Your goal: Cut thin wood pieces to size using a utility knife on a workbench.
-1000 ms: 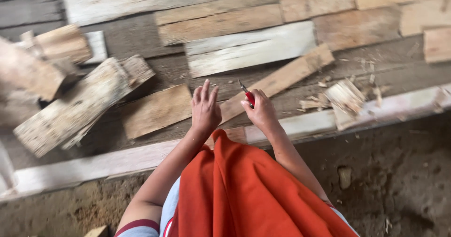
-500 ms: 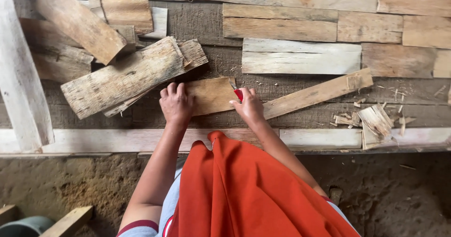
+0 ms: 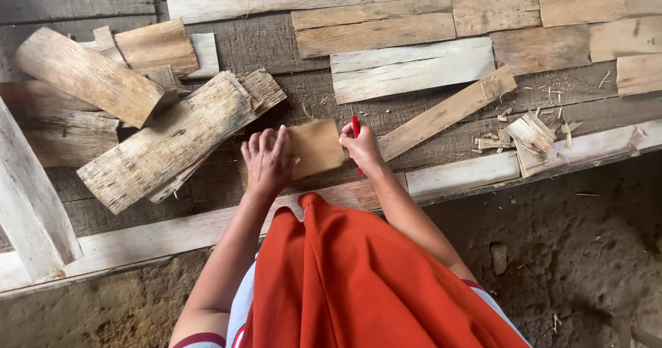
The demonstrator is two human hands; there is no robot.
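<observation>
Wood everywhere, rough-sawn and weathered. Left hand (image 3: 267, 160) lies flat, fingers spread, pressing a small smooth tan rectangular board (image 3: 314, 147) onto the grey plank bench (image 3: 207, 227). Right hand (image 3: 361, 148) is closed around a thin red pencil (image 3: 356, 127), tip up, at the board's right edge. Long pale slat (image 3: 448, 112) lies diagonal just right of that hand. Coarse fibrous offcuts (image 3: 172, 138) piled to the left, overlapping. Splintered chips (image 3: 531, 136) further right. Orange cloth (image 3: 365, 279) drapes below, smooth folds. Dirt ground (image 3: 586, 238) beyond the bench edge.
</observation>
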